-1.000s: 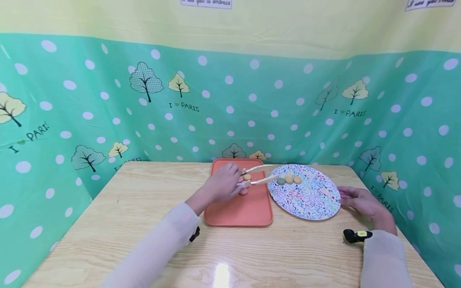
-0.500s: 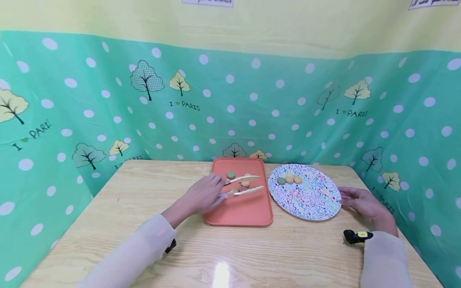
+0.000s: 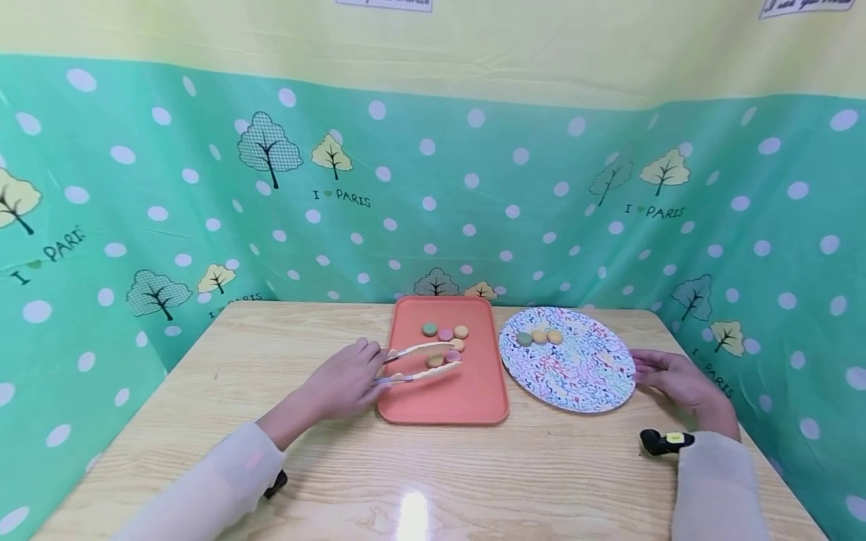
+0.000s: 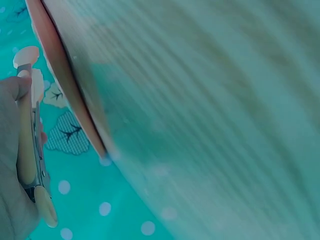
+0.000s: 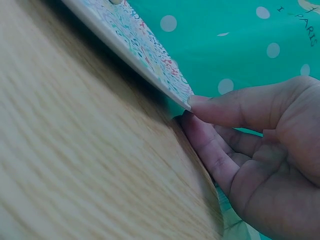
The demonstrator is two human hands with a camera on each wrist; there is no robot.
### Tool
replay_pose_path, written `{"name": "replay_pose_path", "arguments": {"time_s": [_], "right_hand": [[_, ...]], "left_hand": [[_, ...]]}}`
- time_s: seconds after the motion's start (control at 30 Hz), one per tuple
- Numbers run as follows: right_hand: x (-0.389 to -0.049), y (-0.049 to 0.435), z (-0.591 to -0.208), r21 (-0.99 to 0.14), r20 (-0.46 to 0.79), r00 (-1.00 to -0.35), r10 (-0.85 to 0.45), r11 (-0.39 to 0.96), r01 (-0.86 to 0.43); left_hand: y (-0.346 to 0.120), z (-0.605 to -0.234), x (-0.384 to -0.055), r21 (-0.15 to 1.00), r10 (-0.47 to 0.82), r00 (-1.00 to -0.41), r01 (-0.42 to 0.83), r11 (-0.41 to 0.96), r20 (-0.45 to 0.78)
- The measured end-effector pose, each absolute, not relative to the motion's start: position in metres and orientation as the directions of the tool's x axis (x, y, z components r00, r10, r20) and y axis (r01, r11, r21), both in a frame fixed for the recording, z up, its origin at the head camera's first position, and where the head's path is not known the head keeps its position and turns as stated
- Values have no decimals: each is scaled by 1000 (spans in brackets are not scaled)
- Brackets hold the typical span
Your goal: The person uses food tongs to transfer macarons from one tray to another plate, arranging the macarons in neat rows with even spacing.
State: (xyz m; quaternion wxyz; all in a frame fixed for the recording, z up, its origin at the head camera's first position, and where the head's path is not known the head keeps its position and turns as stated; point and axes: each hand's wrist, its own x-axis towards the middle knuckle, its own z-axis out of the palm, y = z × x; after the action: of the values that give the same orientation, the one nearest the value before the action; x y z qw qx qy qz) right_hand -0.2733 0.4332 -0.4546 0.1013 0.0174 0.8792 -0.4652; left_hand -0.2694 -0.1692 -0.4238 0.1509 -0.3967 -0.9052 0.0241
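My left hand (image 3: 346, 379) grips a pair of tongs (image 4: 26, 145) at the near left side of the coral tray (image 3: 443, 406). The tongs' two cream-tipped arms are spread apart, reaching over the tray. Between their tips, in the head view, lie a brown macaron (image 3: 434, 361) and a pink macaron (image 3: 452, 355). Several more macarons sit just behind, among them a green macaron (image 3: 429, 329). My right hand (image 3: 673, 382) pinches the right rim of the round patterned plate (image 3: 575, 379) between thumb and fingers. The right wrist view shows the thumb on top of that rim.
On the plate's upper left, a green macaron (image 3: 524, 340) and two yellow macarons (image 3: 546, 337) form a row. Tray and plate stand side by side on the wooden table (image 3: 473, 473). A green dotted curtain (image 3: 406, 225) hangs behind and at both sides.
My left hand has drawn the tongs back leftward and toward me, from beside the plate to over the tray's left part. The right hand stays at the plate's rim.
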Motion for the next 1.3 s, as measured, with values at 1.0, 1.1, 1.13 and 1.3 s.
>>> {"name": "replay_pose_path", "arguments": {"time_s": [1.0, 1.1, 1.13, 1.3], "right_hand": [[-274, 433, -453, -808, -185, -981, -61, 577, 116], [-273, 432, -454, -808, -182, -981, -65, 578, 112], [-273, 432, -454, -808, -182, -981, -60, 578, 115], [-274, 432, -455, -805, -172, -983, -64, 584, 103]], "left_hand": [[-201, -431, -269, -34, 680, -704, 689, 724, 207], [-200, -430, -270, -8, 672, -713, 685, 729, 198], [-200, -430, -270, 3, 670, -716, 684, 730, 194], [-199, -430, -271, 46, 664, -726, 680, 732, 181]]}}
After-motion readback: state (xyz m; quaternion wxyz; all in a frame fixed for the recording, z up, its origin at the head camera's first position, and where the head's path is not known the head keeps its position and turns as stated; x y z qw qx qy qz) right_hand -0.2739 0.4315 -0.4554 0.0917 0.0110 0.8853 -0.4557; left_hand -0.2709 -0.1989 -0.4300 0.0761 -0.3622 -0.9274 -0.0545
